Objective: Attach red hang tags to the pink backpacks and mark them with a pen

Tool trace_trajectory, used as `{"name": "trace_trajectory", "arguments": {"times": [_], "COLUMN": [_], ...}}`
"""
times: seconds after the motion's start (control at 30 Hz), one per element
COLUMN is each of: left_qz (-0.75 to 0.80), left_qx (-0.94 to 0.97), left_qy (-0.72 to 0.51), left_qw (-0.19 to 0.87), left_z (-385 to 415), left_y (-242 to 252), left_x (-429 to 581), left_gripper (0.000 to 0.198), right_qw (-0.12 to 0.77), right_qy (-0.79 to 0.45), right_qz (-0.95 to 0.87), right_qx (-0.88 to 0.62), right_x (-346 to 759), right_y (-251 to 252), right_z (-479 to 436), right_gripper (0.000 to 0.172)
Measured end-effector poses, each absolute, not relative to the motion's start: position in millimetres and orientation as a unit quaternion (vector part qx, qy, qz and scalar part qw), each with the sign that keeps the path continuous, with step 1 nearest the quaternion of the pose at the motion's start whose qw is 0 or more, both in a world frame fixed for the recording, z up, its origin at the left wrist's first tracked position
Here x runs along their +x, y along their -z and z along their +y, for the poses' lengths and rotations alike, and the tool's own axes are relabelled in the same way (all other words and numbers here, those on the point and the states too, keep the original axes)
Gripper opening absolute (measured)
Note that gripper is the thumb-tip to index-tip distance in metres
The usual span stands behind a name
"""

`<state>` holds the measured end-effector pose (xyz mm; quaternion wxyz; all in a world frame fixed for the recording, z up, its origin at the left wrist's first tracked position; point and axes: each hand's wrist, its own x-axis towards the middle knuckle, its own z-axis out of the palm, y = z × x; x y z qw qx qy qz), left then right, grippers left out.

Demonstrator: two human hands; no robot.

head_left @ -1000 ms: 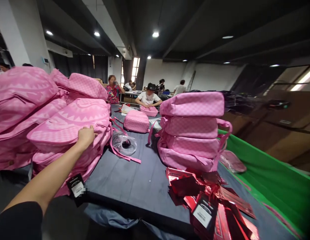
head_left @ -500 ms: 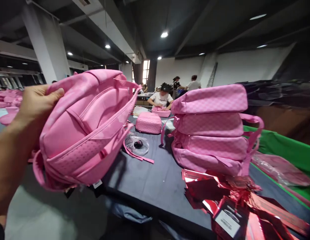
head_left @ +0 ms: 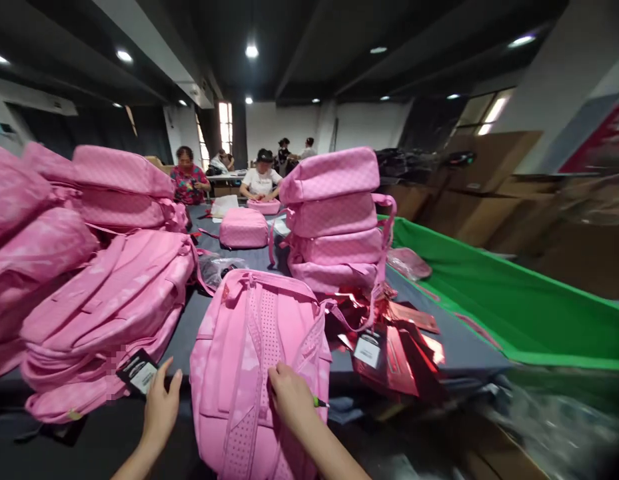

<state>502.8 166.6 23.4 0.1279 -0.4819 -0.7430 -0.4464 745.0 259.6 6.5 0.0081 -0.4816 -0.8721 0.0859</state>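
Note:
A pink backpack (head_left: 224, 373) with pale camouflage patches leans against the table's front edge, its back panel and dotted shoulder straps facing me. My right hand (head_left: 292, 400) lies on its straps, fingers curled. A thin tool with a green end (head_left: 319, 402) sticks out from under that hand; the rest of it is hidden. To the left, my left hand (head_left: 160, 403) holds nothing, thumb and fingers apart. Close by its fingertips is a black hang tag (head_left: 138, 372) with a white label, against another pink backpack (head_left: 119, 293) lying on the table.
Pink checked bags (head_left: 334, 217) are stacked at centre right, behind shiny red tags (head_left: 399, 353). One smaller pink bag (head_left: 244, 228) sits farther back. More backpacks (head_left: 34, 267) pile up at left. A green-sided bin (head_left: 489, 300) runs along the right. Co-workers (head_left: 262, 177) sit beyond.
My left hand has let go of the pink backpack it held up at left. A backpack now rests in front of me, and my right hand has come into view. The camera has turned.

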Motion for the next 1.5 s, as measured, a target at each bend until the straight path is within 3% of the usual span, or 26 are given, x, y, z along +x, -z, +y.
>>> {"name": "trace_trajectory", "arguments": {"times": [0.1,0.2,0.33,0.57,0.8,1.0,1.13,1.2,1.33,1.5], "left_qz": [-0.640,-0.538,-0.602,-0.611,-0.611,-0.694,-0.784,-0.790,-0.785,-0.777], "left_qx": [-0.644,-0.796,-0.772,-0.761,-0.759,-0.651,-0.521,-0.491,-0.487,-0.485], "left_qy": [0.405,0.268,0.197,0.215,0.220,0.295,0.334,0.341,0.354,0.365], "left_qw": [0.107,0.072,0.057,0.042,0.044,0.088,-0.057,-0.136,-0.150,-0.165], "left_z": [182,225,274,275,273,265,268,270,270,272], "left_y": [-8,-16,-6,25,20,12,11,14,20,26], "left_x": [533,559,554,528,530,519,497,489,486,490], "left_gripper": [0.042,0.049,0.057,0.063,0.061,0.068,0.093,0.090,0.078,0.079], "right_qw": [0.006,-0.001,-0.031,-0.006,0.022,0.038,0.088,0.140,0.206,0.198], "right_qy": [-0.081,-0.073,-0.051,-0.103,-0.175,-0.227,-0.281,-0.315,-0.334,-0.305], "right_qz": [-0.856,-0.840,-0.774,-0.688,-0.635,-0.611,-0.588,-0.576,-0.551,-0.548], "right_qx": [-0.511,-0.538,-0.630,-0.719,-0.752,-0.758,-0.753,-0.742,-0.737,-0.753], "right_x": [732,727,769,830,815,820,823,827,832,834], "right_y": [2,-6,-11,15,11,14,24,32,46,55], "right_z": [259,259,261,257,267,280,293,299,304,306], "right_gripper": [0.032,0.031,0.030,0.030,0.051,0.060,0.065,0.069,0.076,0.087]}}
